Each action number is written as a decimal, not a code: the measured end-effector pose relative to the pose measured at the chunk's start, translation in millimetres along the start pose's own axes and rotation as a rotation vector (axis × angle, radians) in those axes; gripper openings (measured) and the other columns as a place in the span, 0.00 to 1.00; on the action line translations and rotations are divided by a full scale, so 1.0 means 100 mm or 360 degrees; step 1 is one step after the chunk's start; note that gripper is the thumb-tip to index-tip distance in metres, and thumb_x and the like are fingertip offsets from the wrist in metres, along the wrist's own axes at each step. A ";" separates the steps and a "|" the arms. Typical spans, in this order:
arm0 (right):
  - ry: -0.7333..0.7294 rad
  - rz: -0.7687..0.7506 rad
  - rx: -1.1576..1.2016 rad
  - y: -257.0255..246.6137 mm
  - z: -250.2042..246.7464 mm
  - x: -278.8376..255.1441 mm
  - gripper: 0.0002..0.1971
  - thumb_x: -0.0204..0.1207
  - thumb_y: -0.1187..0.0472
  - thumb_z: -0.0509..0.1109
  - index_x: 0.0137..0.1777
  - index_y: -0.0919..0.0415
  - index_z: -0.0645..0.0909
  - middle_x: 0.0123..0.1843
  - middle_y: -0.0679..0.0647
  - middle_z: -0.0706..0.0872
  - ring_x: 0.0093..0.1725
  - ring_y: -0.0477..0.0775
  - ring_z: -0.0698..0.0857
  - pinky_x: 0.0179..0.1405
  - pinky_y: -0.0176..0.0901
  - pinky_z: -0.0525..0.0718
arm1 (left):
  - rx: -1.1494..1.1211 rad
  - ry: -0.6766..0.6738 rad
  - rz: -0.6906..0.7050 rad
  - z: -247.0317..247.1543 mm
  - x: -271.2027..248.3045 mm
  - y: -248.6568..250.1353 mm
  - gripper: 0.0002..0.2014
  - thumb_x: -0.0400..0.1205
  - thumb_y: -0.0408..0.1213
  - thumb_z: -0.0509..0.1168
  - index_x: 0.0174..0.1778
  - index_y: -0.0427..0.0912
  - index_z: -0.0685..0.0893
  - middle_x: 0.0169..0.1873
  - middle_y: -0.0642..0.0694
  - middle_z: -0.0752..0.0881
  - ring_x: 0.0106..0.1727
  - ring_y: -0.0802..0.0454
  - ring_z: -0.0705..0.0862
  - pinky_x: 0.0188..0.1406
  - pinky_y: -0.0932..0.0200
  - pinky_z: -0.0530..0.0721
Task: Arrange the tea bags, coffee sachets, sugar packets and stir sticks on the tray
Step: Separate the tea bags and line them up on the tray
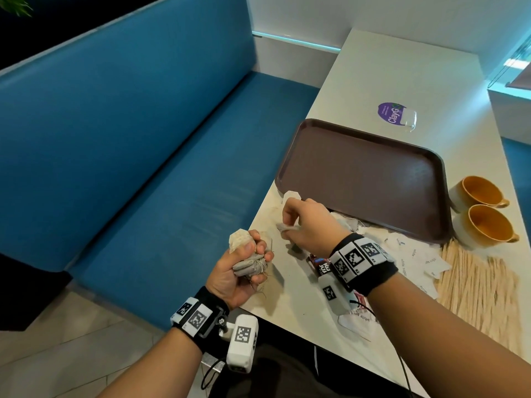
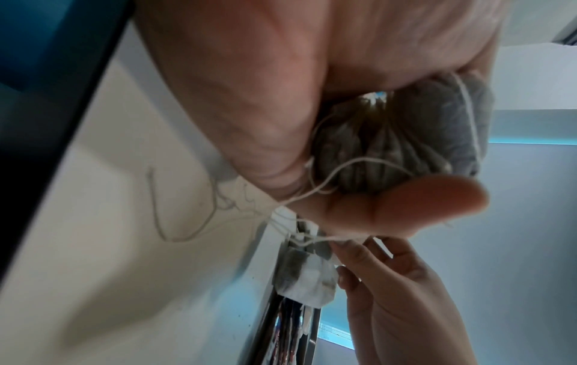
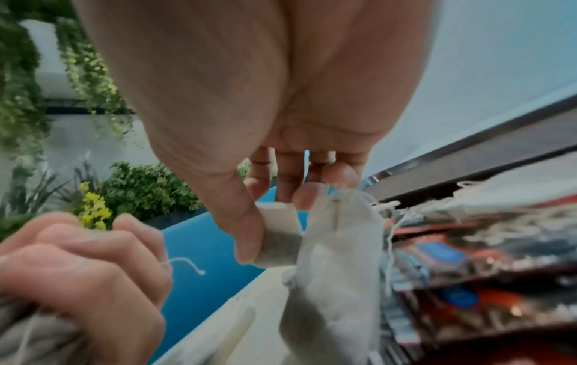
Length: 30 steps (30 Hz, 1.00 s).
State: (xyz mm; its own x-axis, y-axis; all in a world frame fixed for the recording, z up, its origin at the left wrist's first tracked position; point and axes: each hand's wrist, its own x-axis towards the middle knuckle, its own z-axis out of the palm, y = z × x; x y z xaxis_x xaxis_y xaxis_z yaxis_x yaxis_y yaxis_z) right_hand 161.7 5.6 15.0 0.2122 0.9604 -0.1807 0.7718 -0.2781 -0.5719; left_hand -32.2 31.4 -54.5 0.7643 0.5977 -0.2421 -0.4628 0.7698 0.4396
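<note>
Left hand (image 1: 241, 264) fisted round gathered tea bags (image 1: 247, 265), likely batching for 1 trip. Right hand (image 1: 306, 222) pinching another tea bag (image 3: 331, 249) off table (image 1: 301, 305). Tray (image 1: 362, 173) bare.

Two orange-lined cups (image 1: 482, 208) right of tray side by side on white counter (image 1: 402, 67); purple ClayGo sticker (image 1: 392, 114); blue bench seat (image 1: 143, 139) left; plants (image 3: 93, 192) behind.

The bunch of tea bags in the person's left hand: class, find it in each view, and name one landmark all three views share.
Head: bunch of tea bags low centre, in the left hand.
Left wrist: upper right, under the fingers.
Right wrist: bottom left corner.
Shared landmark: the blue bench.
</note>
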 end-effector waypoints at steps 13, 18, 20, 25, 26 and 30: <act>0.0049 0.0235 0.0204 0.11 -0.10 -0.07 0.15 0.64 0.59 0.88 0.41 0.50 0.83 0.42 0.45 0.87 0.39 0.46 0.83 0.36 0.37 0.79 | 0.0047 -0.0052 -0.0019 -0.01 0.01 0.00 0.24 0.67 0.38 0.85 0.54 0.44 0.81 0.39 0.45 0.79 0.42 0.51 0.82 0.18 0.64 0.79; 0.0071 0.0245 0.0262 0.14 -0.12 -0.09 0.17 0.63 0.55 0.89 0.46 0.47 0.85 0.40 0.46 0.87 0.34 0.42 0.81 0.31 0.32 0.78 | 0.0040 -0.0067 -0.0040 -0.03 0.03 0.01 0.24 0.68 0.37 0.84 0.55 0.44 0.80 0.41 0.45 0.79 0.43 0.51 0.81 0.19 0.64 0.79; 0.0075 0.0274 0.0285 0.16 -0.11 -0.08 0.18 0.61 0.54 0.90 0.46 0.48 0.85 0.39 0.46 0.87 0.33 0.42 0.81 0.31 0.32 0.78 | 0.0036 -0.0069 -0.0041 -0.03 0.03 0.01 0.24 0.68 0.37 0.84 0.55 0.44 0.80 0.41 0.45 0.79 0.43 0.51 0.81 0.19 0.64 0.79; 0.0087 0.0328 0.0563 0.19 -0.10 -0.04 0.13 0.68 0.57 0.87 0.45 0.55 0.86 0.38 0.52 0.88 0.30 0.46 0.85 0.30 0.37 0.84 | 0.0048 -0.0052 -0.0019 -0.03 0.03 0.01 0.24 0.68 0.38 0.84 0.54 0.44 0.80 0.41 0.45 0.79 0.43 0.50 0.81 0.19 0.64 0.79; 0.0092 0.0318 0.0613 0.17 -0.11 -0.04 0.12 0.70 0.58 0.86 0.46 0.58 0.86 0.38 0.54 0.89 0.29 0.47 0.85 0.29 0.36 0.85 | 0.0050 -0.0049 -0.0015 -0.03 0.03 0.01 0.24 0.68 0.38 0.85 0.54 0.44 0.80 0.40 0.46 0.79 0.43 0.50 0.81 0.19 0.64 0.79; 0.0094 0.0253 0.0720 0.06 -0.14 -0.01 0.10 0.71 0.64 0.85 0.45 0.65 0.87 0.34 0.53 0.90 0.27 0.44 0.85 0.32 0.37 0.85 | 0.0030 -0.0046 0.0005 -0.03 0.03 0.01 0.23 0.68 0.37 0.84 0.53 0.44 0.81 0.40 0.45 0.79 0.44 0.50 0.81 0.19 0.64 0.78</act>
State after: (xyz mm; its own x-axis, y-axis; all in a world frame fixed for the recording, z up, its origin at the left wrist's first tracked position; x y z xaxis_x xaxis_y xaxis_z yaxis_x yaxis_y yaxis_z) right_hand 174.5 3.3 22.4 0.3500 0.9011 -0.2560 0.3915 -0.3889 -0.8339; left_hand -32.0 34.2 -57.7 0.7758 0.5930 -0.2156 -0.4569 0.7636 0.4563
